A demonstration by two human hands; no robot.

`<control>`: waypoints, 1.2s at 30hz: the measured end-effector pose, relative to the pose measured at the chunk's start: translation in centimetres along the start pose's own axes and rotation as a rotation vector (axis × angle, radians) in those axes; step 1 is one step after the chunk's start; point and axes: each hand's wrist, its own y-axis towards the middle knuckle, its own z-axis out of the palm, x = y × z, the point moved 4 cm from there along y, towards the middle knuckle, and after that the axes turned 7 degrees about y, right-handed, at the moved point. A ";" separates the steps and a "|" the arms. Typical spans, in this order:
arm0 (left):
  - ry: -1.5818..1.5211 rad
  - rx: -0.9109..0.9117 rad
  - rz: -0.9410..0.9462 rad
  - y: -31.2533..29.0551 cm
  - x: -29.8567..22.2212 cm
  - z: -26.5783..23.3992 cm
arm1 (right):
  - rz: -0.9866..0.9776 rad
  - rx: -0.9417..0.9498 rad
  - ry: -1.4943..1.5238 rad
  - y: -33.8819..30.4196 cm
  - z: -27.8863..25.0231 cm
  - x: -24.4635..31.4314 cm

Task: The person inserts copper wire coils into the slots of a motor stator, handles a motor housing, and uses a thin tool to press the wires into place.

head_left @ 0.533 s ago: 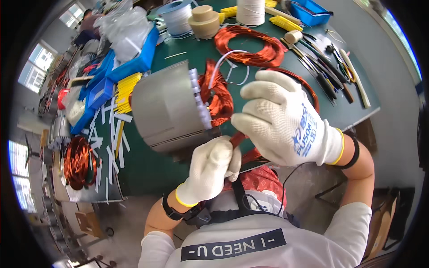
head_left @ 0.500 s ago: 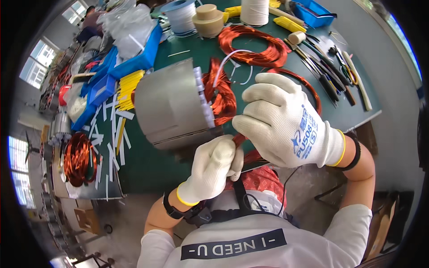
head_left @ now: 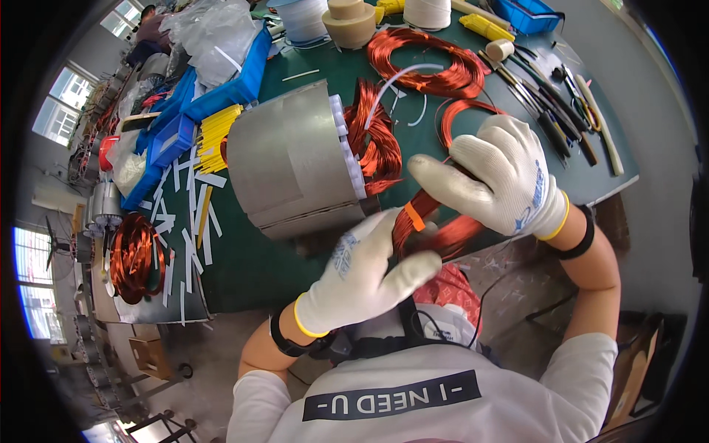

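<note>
A bundled coil of enamelled copper wire (head_left: 418,204), with an orange tie around it, is between my two white-gloved hands. My left hand (head_left: 362,269) supports its lower end, thumb held away and the other fingers partly hidden behind the wire. Around the upper part curl the fingers of my right hand (head_left: 495,177), also partly hidden. Just left of the coil, a grey metal stator core (head_left: 292,159) lies on its side with white slot liners (head_left: 353,159) along its right end. More copper windings (head_left: 378,140) come out of that end, beside a white sleeve tube (head_left: 395,81).
Loose copper wire loops (head_left: 425,63) lie beyond my hands on the green tabletop (head_left: 244,273). Hand tools (head_left: 550,111) sit at right. White strips (head_left: 188,236), yellow strips (head_left: 216,136), another wire coil (head_left: 136,258) and blue bins (head_left: 229,96) occupy the left side. Spools (head_left: 303,22) stand at the back.
My hands have shifted apart, the left thumb opening away from its fingers. The right hand has turned, and the coil with its orange tie now shows between them.
</note>
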 end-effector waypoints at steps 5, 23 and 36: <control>0.972 0.284 0.104 0.7 -1.8 -0.1 | -0.156 -0.032 0.045 -0.8 1.3 -0.5; 0.449 0.465 -0.052 0.5 -2.1 -0.3 | 0.977 0.694 1.678 -7.7 2.6 5.1; 1.078 0.033 0.190 3.4 -8.1 -0.4 | 0.571 0.440 0.804 -5.1 3.1 8.6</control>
